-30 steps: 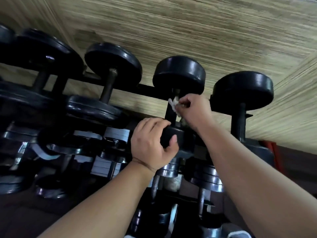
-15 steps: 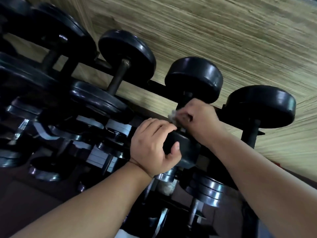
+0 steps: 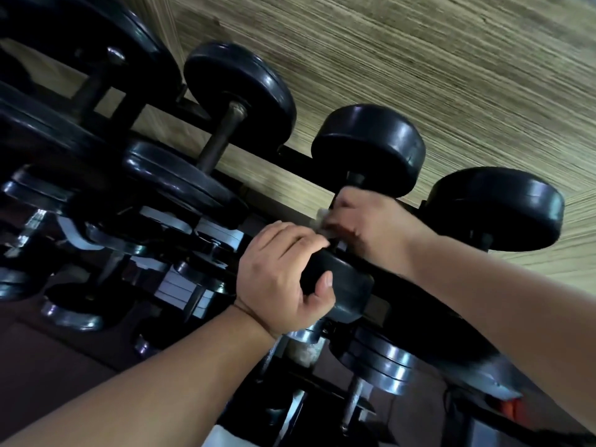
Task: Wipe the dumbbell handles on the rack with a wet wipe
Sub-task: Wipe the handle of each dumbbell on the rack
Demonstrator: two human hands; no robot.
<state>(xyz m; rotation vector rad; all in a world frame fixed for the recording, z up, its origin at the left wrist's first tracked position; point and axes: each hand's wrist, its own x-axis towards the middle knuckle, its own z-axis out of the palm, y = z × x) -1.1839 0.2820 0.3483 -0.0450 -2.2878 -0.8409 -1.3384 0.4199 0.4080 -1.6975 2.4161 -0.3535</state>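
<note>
Bracing dumbbell (image 3: 348, 285) by its near head with left hand (image 3: 280, 272), fingers curled over it. Clenching wet wipe (image 3: 322, 221) round handle (image 3: 356, 180) with right hand (image 3: 374, 227), at 1 o'clock of left. Slid from far head toward near head just now: likely finishing this handle.

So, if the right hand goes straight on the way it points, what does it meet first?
Probably the far black dumbbell head; the right hand, holding the wet wipe, sits just short of it.
</note>
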